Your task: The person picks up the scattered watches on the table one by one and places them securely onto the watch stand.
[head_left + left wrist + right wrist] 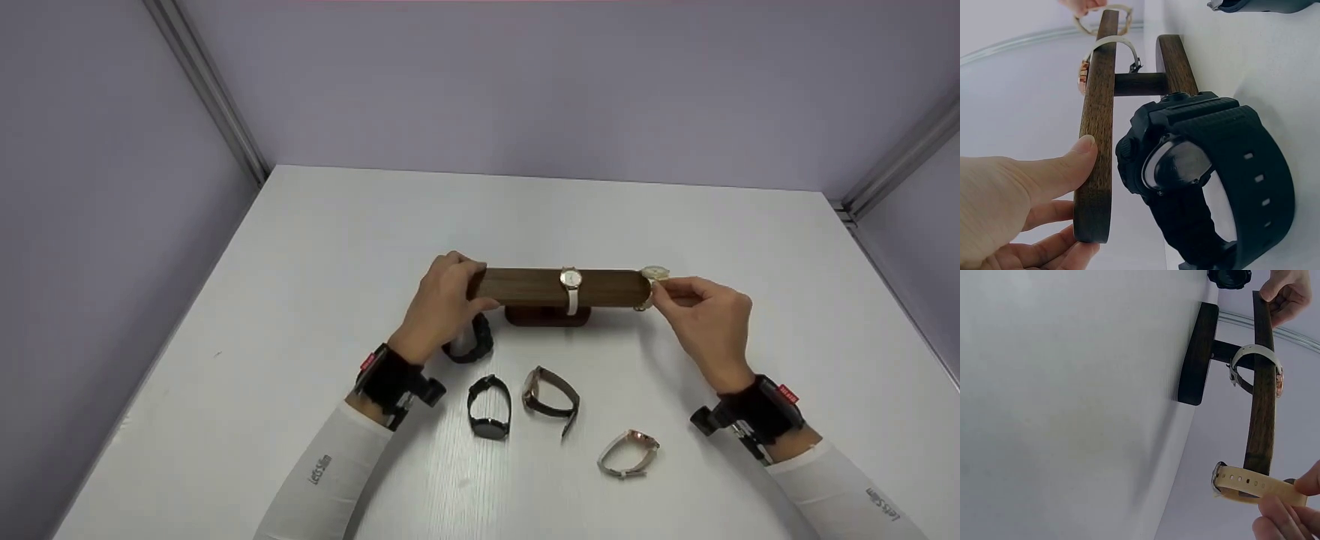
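One strap clasp (pixel 1218 479), right-wrist view only.

The left hand (pixel 442 307) half hides the black watch (pixel 471 341) behind it.

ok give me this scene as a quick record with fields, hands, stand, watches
left hand: grips the left end of the wooden bar, thumb on its front face
right hand: pinches the cream-strap watch at the bar's right end
stand: dark wooden bar on a post and base, on the white table
on the bar: white-strap watch near the middle
on the table: chunky black watch, black round watch, brown-strap watch, rose-gold watch
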